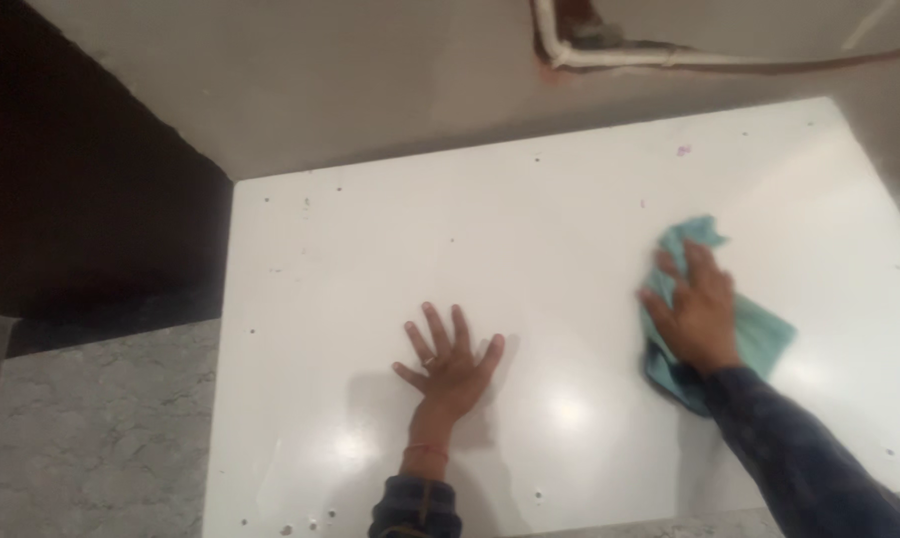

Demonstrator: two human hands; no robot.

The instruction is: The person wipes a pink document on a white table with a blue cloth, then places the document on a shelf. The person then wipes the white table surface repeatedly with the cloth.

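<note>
A glossy white board (530,229) lies flat, with small holes and specks along its edges. My left hand (450,361) rests palm down on it near the front, fingers spread, a ring on one finger and a red thread at the wrist. My right hand (697,311) presses flat on a crumpled teal cloth (764,334) toward the board's right side. The cloth shows above the fingers and to the right of the hand. Both sleeves are dark blue.
A grey wall (370,80) rises behind the board, with a white pipe (689,60) running along a reddish patch at top right. Left of the board are a dark gap (81,199) and a grey marbled floor (101,438).
</note>
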